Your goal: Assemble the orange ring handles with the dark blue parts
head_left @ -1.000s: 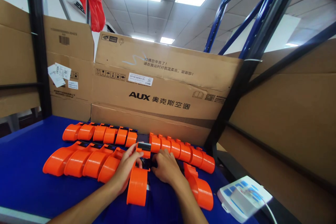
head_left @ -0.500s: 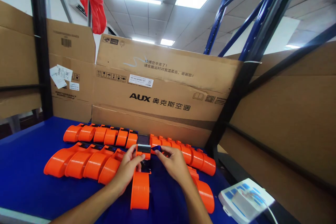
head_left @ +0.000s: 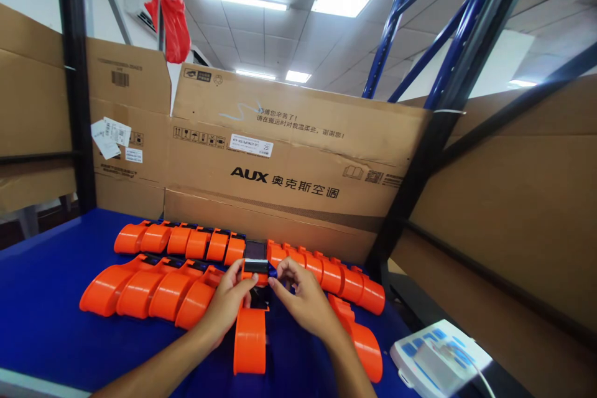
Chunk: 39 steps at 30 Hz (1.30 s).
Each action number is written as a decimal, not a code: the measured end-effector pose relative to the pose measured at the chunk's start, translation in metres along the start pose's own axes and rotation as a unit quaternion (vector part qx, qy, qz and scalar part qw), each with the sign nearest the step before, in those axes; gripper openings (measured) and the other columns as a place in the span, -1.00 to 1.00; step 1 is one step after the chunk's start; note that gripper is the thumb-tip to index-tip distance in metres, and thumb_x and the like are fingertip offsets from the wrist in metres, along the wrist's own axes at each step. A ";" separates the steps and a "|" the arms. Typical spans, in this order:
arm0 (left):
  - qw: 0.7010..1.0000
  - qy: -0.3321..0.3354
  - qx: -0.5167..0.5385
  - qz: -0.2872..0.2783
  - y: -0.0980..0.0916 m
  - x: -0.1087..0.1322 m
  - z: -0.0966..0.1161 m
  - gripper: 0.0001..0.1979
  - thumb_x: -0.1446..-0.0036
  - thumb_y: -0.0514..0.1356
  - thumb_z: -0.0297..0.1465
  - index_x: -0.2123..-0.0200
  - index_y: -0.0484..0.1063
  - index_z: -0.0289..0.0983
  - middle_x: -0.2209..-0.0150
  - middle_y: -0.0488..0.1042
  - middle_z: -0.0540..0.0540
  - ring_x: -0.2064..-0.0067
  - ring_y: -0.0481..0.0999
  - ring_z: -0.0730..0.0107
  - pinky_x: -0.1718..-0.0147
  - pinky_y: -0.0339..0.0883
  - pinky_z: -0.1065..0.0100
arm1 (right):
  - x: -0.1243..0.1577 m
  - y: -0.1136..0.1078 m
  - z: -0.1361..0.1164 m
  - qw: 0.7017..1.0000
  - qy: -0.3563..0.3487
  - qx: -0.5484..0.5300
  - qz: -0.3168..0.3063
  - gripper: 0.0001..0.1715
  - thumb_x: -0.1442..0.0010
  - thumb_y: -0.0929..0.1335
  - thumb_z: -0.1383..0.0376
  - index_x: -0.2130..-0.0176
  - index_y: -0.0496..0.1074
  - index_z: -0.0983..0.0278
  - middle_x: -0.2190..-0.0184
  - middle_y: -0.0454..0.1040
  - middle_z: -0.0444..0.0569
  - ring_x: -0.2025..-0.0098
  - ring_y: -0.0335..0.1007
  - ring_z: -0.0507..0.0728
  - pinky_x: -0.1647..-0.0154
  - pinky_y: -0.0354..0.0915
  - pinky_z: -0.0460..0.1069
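My left hand [head_left: 232, 295] is closed around the head of an orange tape dispenser [head_left: 250, 341], whose wide round end points down toward me. A pale serrated strip [head_left: 256, 260] and a black band cross that head. At its right side sits a small dark-blue part [head_left: 272, 270], touching the dispenser. My right hand [head_left: 298, 292] has thumb and index fingertips bent in at this blue part, pinching it; the other fingers are curled. The lower part of the head is partly hidden by my left fingers.
Rows of orange dispensers lie left [head_left: 158, 289] and right [head_left: 349, 283] on the blue tabletop [head_left: 41, 273]. A white power strip [head_left: 431, 354] with a plug is at the front right. Cardboard [head_left: 289, 165] walls the back, between dark rack posts [head_left: 405, 180].
My right fingers have brought the blue part left, from just off the dispenser head to against its side. My left hand and the dispenser are nearly unmoved.
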<state>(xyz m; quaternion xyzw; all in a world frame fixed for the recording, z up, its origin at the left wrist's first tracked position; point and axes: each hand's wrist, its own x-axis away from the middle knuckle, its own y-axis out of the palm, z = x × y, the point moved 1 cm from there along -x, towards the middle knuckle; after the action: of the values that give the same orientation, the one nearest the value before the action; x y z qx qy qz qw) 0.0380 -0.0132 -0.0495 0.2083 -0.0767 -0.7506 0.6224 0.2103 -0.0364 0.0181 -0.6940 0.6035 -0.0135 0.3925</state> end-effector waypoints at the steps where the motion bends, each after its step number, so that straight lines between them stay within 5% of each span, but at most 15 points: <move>1: 1.000 -0.003 0.000 -0.004 -0.001 0.000 -0.001 -0.57 -0.03 0.36 -0.16 0.07 0.41 -0.22 0.41 0.40 0.09 0.63 0.22 0.63 0.64 0.11 0.50 | 0.000 0.000 -0.002 1.000 -0.005 0.022 -0.002 -0.82 -0.26 0.39 0.20 0.32 0.35 0.22 0.43 0.44 -0.15 0.40 0.31 0.07 0.33 0.22 -0.06; 23: 1.000 0.013 -0.011 -0.005 -0.001 -0.001 0.000 -0.52 -0.03 0.36 -0.14 0.02 0.39 -0.22 0.41 0.44 0.09 0.62 0.22 0.61 0.62 0.14 0.48 | 0.003 0.005 -0.003 0.990 -0.065 0.127 -0.022 -0.76 -0.34 0.32 0.17 0.36 0.33 0.21 0.35 0.47 -0.06 0.29 0.37 0.13 0.24 0.24 -0.02; 29: 0.999 -0.019 0.026 0.003 0.001 0.001 0.006 -0.38 -0.01 0.39 -0.14 -0.10 0.34 -0.22 0.60 0.39 0.14 0.64 0.28 0.55 0.58 0.13 0.50 | 0.003 -0.001 0.002 0.999 -0.038 0.030 0.006 -0.77 -0.32 0.32 0.11 0.28 0.34 0.20 0.33 0.47 -0.06 0.26 0.40 0.16 0.17 0.29 0.01; 35: 0.986 -0.074 0.106 -0.105 0.011 0.015 0.018 -0.09 -0.04 0.40 -0.18 -0.36 0.04 -0.15 0.61 0.43 0.12 0.64 0.42 0.44 0.54 0.25 0.46 | 0.002 -0.001 0.000 0.990 0.010 -0.137 -0.025 -0.56 -0.35 0.25 0.00 -0.11 0.31 0.13 0.11 0.49 -0.01 0.08 0.43 0.22 0.02 0.32 0.09; 39: 0.973 -0.113 0.112 -0.169 0.015 0.022 0.020 -0.14 0.01 0.46 -0.29 -0.32 0.15 -0.08 0.30 0.59 -0.09 0.40 0.65 0.23 0.34 0.48 0.27 | 0.003 0.003 -0.004 0.977 0.021 -0.203 -0.066 -0.49 -0.32 0.25 -0.07 -0.12 0.31 0.13 0.07 0.49 0.02 0.10 0.45 0.23 0.08 0.35 0.07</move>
<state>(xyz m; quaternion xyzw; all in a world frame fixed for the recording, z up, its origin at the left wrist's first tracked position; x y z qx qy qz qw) 0.0398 -0.0403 -0.0303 0.2005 -0.1937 -0.8504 0.4462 0.2070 -0.0406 0.0179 -0.7971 0.5547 0.0688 0.2286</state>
